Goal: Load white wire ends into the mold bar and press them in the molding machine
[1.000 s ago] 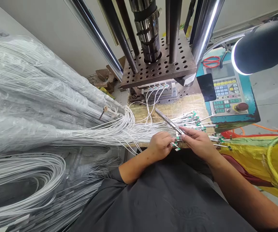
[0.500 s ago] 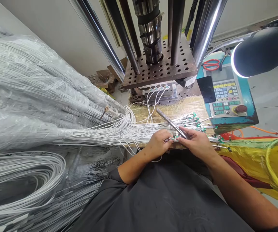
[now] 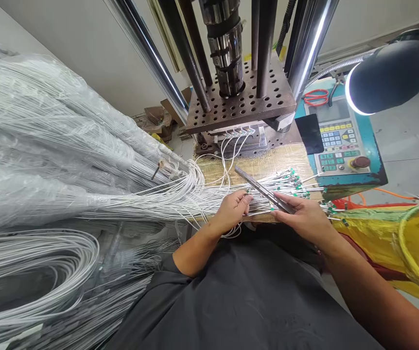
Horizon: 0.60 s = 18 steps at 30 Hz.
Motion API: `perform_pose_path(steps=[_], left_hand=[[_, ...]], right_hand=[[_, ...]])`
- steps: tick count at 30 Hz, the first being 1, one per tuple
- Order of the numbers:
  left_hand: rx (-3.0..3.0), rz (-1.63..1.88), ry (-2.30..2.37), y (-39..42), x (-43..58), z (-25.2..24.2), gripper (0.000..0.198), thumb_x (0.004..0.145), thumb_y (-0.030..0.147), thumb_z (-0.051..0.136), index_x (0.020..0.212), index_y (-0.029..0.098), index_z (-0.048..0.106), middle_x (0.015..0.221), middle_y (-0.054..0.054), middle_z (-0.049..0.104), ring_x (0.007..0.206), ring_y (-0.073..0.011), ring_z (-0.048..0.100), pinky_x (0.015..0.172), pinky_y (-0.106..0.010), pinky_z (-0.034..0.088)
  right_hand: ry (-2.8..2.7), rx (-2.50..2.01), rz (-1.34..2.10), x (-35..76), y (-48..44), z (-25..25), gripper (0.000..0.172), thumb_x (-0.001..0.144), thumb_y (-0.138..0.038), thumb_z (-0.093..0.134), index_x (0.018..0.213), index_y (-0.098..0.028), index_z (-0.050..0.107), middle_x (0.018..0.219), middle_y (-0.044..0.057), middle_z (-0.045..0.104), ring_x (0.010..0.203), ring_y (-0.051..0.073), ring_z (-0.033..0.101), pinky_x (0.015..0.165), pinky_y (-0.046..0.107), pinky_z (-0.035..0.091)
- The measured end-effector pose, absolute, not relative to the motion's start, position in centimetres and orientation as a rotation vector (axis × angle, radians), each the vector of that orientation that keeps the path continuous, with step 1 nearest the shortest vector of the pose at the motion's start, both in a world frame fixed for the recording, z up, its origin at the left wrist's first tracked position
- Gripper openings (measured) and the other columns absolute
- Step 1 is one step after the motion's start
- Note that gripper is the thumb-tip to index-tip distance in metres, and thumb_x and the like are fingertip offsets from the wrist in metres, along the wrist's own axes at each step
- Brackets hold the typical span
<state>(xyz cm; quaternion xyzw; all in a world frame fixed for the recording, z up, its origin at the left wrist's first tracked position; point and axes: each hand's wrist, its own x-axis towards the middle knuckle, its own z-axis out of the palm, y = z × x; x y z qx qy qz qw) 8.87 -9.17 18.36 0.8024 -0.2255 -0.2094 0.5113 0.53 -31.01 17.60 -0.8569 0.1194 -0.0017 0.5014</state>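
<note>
My left hand [image 3: 232,210] is closed in a pinch over the cable bundle, with a small tip showing at its fingertips. A thin white cable [image 3: 234,232] loops out below this hand; the fingers hide most of what they pinch. My right hand [image 3: 307,216] grips the near end of a long, narrow metal bar [image 3: 255,183], which points up and left over the cables. By the right thumb, a green piece [image 3: 272,209] sits beside the bar. Under both hands lies a thick bundle of white cables [image 3: 165,201], several with green tips [image 3: 292,179] at the right.
Behind the hands stands a press with a perforated plate [image 3: 238,104]; several white cables run into its lower metal block [image 3: 244,138]. To the right are a teal control panel [image 3: 340,141], red-handled scissors [image 3: 316,97] and a lamp [image 3: 395,75]. Plastic-wrapped cables [image 3: 49,126] fill the left.
My left hand has moved left and slightly up, away from the metal bar and the right fingers. My right hand, still holding the bar, has shifted slightly right and down.
</note>
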Motion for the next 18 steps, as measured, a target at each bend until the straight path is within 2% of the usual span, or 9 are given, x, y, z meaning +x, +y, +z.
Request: perform_pose_path(steps=[3,10,18], left_hand=[[2.006,-0.527,-0.718,-8.9,8.8,18.8,0.04,0.103,0.041,0.046,0.071,0.018,0.055,0.071,0.0,0.056,0.072,-0.0137,0.052,0.072,-0.026,0.04],[2.111,-0.783,-1.049,-8.1,9.7,19.7,0.034,0.103,0.036,0.044,0.077,0.019,0.057,0.076,-0.001,0.061,0.072,-0.0148,0.052,0.068,-0.028,0.037],[1.886,-1.041,-0.974,-8.5,10.9,20.1,0.039,0.101,0.039,0.045,0.084,0.016,0.071,0.073,0.0,0.064,0.067,-0.0127,0.055,0.066,-0.025,0.04]], right_hand=[[0.28,-2.05,0.009,0.5,-31.2,17.7,0.059,0.075,-0.04,0.076,0.13,-0.02,0.071,0.112,0.005,0.078,0.1,0.028,0.075,0.091,0.036,0.061],[0.181,-2.033,0.021,0.3,-31.8,17.1,0.061,0.076,-0.039,0.076,0.134,-0.019,0.069,0.123,0.006,0.074,0.112,0.029,0.072,0.102,0.038,0.058],[0.095,-2.043,0.004,-0.2,-32.3,16.6,0.059,0.078,-0.038,0.076,0.133,-0.02,0.069,0.126,0.006,0.073,0.116,0.031,0.07,0.106,0.043,0.055]])
